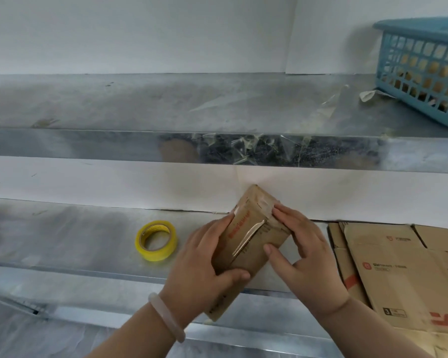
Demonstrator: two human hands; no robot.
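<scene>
The left hand (pixel 204 257) grips the small box (pixel 256 254), with the thumb curled over its near end and the fingers along its left side. The right hand (pixel 303 254) presses on it with flat fingers at the far end and the thumb on top. The box is brown cardboard with red letters. A shiny strip of clear tape (pixel 246 239) runs down its top. It sits tilted on the grey metal shelf (pixel 88 236), between a yellow tape roll (pixel 150 254) on the left and flat cardboard boxes (pixel 388 267) on the right. A blue basket (pixel 419 60) stands on the higher shelf.
</scene>
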